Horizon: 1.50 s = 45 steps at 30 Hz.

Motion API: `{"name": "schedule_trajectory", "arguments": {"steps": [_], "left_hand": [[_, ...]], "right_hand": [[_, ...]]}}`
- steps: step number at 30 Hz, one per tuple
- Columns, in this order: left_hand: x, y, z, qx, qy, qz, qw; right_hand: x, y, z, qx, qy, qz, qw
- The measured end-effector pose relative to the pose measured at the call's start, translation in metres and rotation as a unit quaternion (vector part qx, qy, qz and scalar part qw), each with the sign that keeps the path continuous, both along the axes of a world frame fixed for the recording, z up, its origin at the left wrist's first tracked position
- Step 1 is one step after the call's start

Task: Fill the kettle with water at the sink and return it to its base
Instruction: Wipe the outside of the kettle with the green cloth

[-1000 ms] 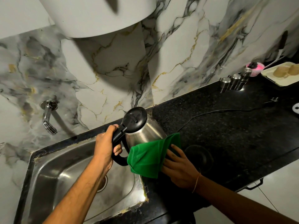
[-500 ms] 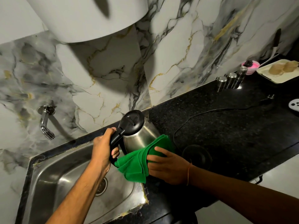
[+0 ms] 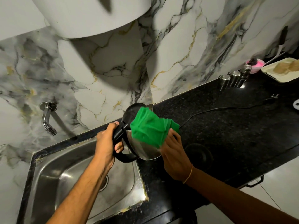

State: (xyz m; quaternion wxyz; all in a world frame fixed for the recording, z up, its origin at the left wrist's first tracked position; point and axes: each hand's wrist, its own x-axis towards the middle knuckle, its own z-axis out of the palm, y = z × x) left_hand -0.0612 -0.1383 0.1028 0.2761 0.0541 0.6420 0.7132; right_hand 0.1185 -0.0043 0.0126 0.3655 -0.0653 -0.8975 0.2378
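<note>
My left hand (image 3: 107, 141) grips the black handle of a steel kettle (image 3: 143, 150), holding it tilted in the air over the sink's right edge. My right hand (image 3: 174, 151) presses a green cloth (image 3: 150, 128) against the kettle's upper side and lid, hiding most of the black lid. The round black base (image 3: 198, 155) lies on the dark counter just right of the kettle, its cord running off to the back right. The steel sink (image 3: 53, 173) lies below on the left. A chrome tap (image 3: 47, 122) sticks out of the marble wall above it.
A black granite counter (image 3: 234, 126) stretches right. At its back stand three small steel canisters (image 3: 234, 79), a pink container (image 3: 255, 65) and a cream tray (image 3: 281, 69). A white cylindrical appliance (image 3: 90, 15) hangs overhead. The counter's front edge drops to a tiled floor.
My right hand has slid the green cloth from the kettle's lower side up over its top and lid. The kettle has tilted further in my left hand.
</note>
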Motion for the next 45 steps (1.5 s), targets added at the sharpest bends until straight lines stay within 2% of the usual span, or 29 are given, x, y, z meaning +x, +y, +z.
{"name": "schedule_trajectory", "arguments": {"steps": [3, 5, 7, 9, 11, 15, 18, 19, 23, 27, 28, 31, 34, 38, 42, 45], "left_hand": [[0.002, 0.001, 0.001, -0.005, 0.018, -0.002, 1.0], [0.004, 0.0, 0.0, -0.015, 0.031, -0.006, 0.999], [0.007, -0.001, -0.002, -0.024, 0.039, -0.008, 0.999], [0.009, -0.003, -0.005, -0.034, 0.046, -0.012, 0.998], [0.011, -0.005, -0.009, -0.051, 0.051, -0.021, 0.997], [0.017, -0.01, -0.02, -0.086, 0.058, -0.044, 0.994], [0.025, -0.011, -0.025, -0.092, 0.077, -0.071, 0.99], [0.028, -0.011, -0.027, -0.092, 0.082, -0.077, 0.989], [0.042, -0.009, -0.03, -0.097, 0.105, -0.088, 0.986], [0.057, -0.006, -0.032, -0.099, 0.133, -0.109, 0.98], [0.059, -0.005, -0.032, -0.101, 0.136, -0.108, 0.98], [0.064, -0.006, -0.031, -0.099, 0.13, -0.086, 0.983], [0.068, -0.007, -0.03, -0.106, 0.143, -0.074, 0.981], [0.078, -0.005, -0.033, -0.119, 0.146, -0.064, 0.98], [0.086, -0.008, -0.034, -0.125, 0.112, -0.052, 0.984], [0.093, -0.01, -0.034, -0.129, 0.102, -0.053, 0.985]], "right_hand": [[-0.008, -0.002, 0.017, -0.161, 0.016, -0.03, 0.986], [-0.012, 0.001, 0.018, -0.279, 0.035, -0.034, 0.959], [-0.014, 0.003, 0.011, -0.424, 0.031, -0.051, 0.904], [-0.015, 0.005, 0.003, -0.554, 0.004, -0.07, 0.829], [-0.015, 0.013, -0.006, -0.621, -0.02, -0.064, 0.781], [-0.013, 0.045, -0.012, -0.682, -0.095, -0.01, 0.725], [-0.018, 0.071, -0.006, -0.756, -0.131, 0.082, 0.636], [-0.022, 0.078, -0.001, -0.767, -0.142, 0.115, 0.616], [-0.047, 0.102, 0.026, -0.732, -0.22, 0.2, 0.613], [-0.07, 0.109, 0.063, -0.696, -0.3, 0.317, 0.57], [-0.075, 0.11, 0.07, -0.678, -0.322, 0.334, 0.57], [-0.088, 0.111, 0.077, -0.627, -0.377, 0.348, 0.586], [-0.095, 0.114, 0.069, -0.618, -0.413, 0.37, 0.558], [-0.098, 0.108, 0.045, -0.588, -0.474, 0.335, 0.564], [-0.092, 0.1, 0.022, -0.566, -0.528, 0.342, 0.533], [-0.085, 0.099, 0.003, -0.573, -0.545, 0.298, 0.535]]}}
